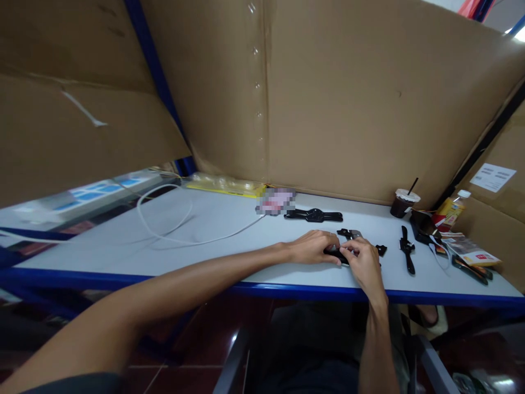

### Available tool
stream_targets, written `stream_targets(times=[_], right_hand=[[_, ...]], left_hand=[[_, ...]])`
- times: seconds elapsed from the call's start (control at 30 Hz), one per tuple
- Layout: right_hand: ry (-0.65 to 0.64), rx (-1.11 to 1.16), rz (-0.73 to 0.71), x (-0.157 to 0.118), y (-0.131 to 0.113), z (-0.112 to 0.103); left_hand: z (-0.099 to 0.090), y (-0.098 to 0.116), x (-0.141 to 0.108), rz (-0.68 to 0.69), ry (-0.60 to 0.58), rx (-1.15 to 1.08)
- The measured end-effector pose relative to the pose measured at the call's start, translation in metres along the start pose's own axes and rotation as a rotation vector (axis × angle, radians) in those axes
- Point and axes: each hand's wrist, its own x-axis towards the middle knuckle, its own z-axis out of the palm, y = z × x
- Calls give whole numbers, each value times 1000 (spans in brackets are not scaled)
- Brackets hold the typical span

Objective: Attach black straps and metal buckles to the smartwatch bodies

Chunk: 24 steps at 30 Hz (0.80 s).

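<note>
My left hand (pixel 314 247) is closed around one end of a black spokeshave (pixel 335 255) held low over the table near its front edge. My right hand (pixel 363 257) meets it from the right, thumb and fingers pinched at the same piece; the fingers hide most of it. Just behind the hands lie a small black part (pixel 343 233) and a silver-grey flat piece (pixel 354 234). A dark part (pixel 381 250) shows to the right of my right hand. One whole black spokeshave (pixel 314 215) lies farther back, and another spokeshave (pixel 407 250) lies to the right.
A phone-like object (pixel 283 197), blurred out, lies at the back with a white cable (pixel 213 241) running left. Clear plastic packaging (pixel 225 185) rests by the cardboard wall (pixel 348 98). At right stand a drink cup (pixel 404 203), a bottle (pixel 453 210), a black box and packets (pixel 471 250).
</note>
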Motion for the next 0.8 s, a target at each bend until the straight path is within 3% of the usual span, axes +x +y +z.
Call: stream_targets(times=[0.3, 0.43, 0.6, 0.8], right_hand=[[-37, -80, -139, 4, -1, -3], [-45, -82, -40, 9, -6, 0], [-63, 74, 155, 13, -3, 1], [-26, 35, 127, 11, -1, 0]], left_hand=[[2, -3, 2, -22, 5, -40], [3, -3, 3, -86, 16, -48], [1, 1, 2, -142, -4, -53], [0, 3, 3, -125, -16, -22]])
